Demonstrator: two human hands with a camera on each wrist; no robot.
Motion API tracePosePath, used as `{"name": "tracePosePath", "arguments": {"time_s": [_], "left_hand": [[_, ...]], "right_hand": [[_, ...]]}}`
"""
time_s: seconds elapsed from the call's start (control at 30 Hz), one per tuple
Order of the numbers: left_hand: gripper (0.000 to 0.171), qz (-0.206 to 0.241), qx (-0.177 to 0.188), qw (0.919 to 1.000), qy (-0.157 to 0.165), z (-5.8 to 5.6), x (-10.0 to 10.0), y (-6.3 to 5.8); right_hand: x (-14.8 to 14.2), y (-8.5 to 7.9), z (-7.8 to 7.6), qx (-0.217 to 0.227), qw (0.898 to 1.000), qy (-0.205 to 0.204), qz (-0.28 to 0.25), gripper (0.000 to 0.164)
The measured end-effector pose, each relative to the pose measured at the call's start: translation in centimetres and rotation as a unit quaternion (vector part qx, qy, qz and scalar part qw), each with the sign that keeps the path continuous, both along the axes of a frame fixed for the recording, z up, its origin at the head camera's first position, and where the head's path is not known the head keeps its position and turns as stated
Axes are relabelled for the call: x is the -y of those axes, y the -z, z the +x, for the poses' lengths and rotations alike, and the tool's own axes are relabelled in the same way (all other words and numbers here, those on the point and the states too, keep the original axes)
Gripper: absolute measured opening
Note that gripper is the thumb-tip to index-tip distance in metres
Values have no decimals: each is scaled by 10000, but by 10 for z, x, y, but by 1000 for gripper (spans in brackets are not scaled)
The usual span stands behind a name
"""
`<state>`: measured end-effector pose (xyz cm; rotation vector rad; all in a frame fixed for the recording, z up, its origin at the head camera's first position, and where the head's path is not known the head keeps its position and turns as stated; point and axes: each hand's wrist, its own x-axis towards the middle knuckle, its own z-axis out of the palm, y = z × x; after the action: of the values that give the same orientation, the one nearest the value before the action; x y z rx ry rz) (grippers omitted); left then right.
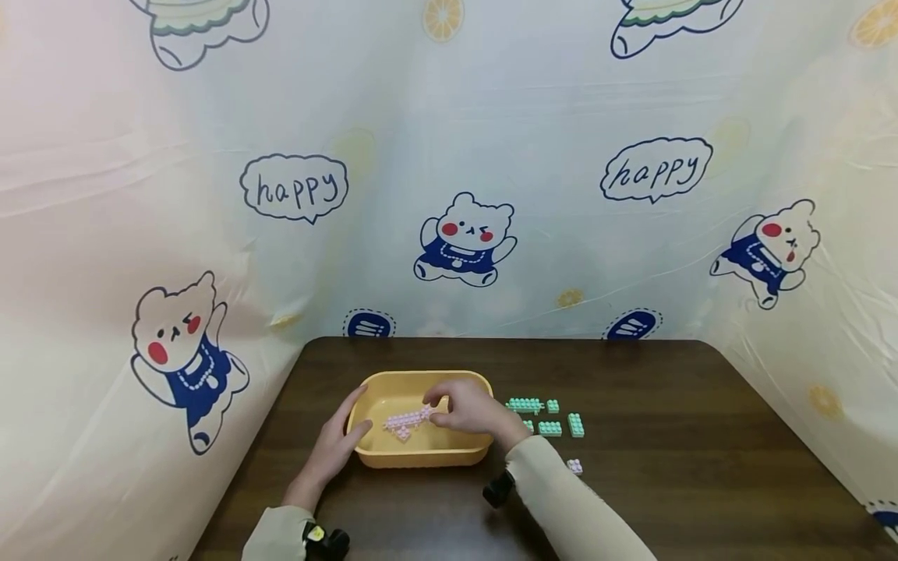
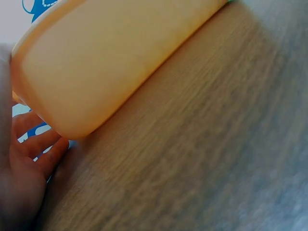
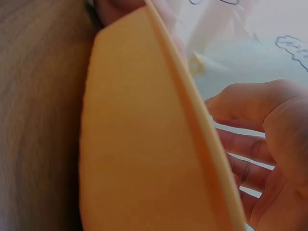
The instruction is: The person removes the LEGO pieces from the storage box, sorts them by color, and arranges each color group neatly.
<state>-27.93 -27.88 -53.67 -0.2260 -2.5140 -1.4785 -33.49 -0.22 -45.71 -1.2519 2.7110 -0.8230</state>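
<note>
A yellow plastic basin (image 1: 421, 460) stands on the table, with pink toy building bricks (image 1: 407, 421) inside, some joined in a strip. My left hand (image 1: 335, 444) holds the basin's left end, thumb over the rim and fingers along the outer wall. In the left wrist view, the fingers of that hand (image 2: 36, 149) lie against the basin's corner. Over the basin's right side, my right hand (image 1: 463, 405) reaches down with bent fingers around the strip's right end. Thumb and fingers look apart; the rim hides their tips in the right wrist view.
Several green toy bricks (image 1: 525, 405) lie on the dark wooden table (image 1: 666, 436) right of the basin. One small pale pink brick (image 1: 574, 467) lies nearer, beside the right sleeve (image 1: 554, 483). A printed curtain (image 1: 547, 265) hangs behind and along both sides.
</note>
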Motion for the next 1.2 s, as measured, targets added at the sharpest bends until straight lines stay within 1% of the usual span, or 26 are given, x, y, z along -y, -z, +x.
{"name": "tracePosePath", "arguments": {"time_s": [0.17,0.37,0.43,0.5,0.6,0.73,0.8,0.87,0.9,1.0,1.1,1.2], "left_hand": [[62,47,38,10000,10,-1,1,-1],[62,-37,82,10000,13,0,0,-1],[62,-51,83,9999,32,1,-1,-3],[62,-19,111,9999,55,3,-2,-8],[61,-31,120,9999,94,11,-6,-22],[60,-102,101,9998,109,20,-11,-39],[60,-118,96,9998,116,22,-12,-41],[60,-129,70,9998,128,21,-11,-39],[60,-103,54,9998,140,19,-11,-36],[60,-54,-6,9999,130,11,-6,-22],[60,-57,-98,9999,92,3,-1,-8],[60,-72,-176,9998,62,0,1,-1]], "right_hand": [[20,5,2,-13,9996,-158,219,25],[34,11,3,-77,9988,-413,240,24],[37,13,4,0,9987,-434,249,24],[39,13,5,120,9987,-407,285,24],[43,13,5,217,9986,-328,364,23],[51,15,4,80,9979,-189,612,21],[54,17,4,63,9970,-75,765,21],[55,18,4,107,9959,48,897,21],[56,19,4,134,9954,101,947,21],[58,20,4,216,9942,210,1029,20],[60,22,4,172,9940,226,1060,18],[62,23,4,92,9933,243,1126,14]]}}
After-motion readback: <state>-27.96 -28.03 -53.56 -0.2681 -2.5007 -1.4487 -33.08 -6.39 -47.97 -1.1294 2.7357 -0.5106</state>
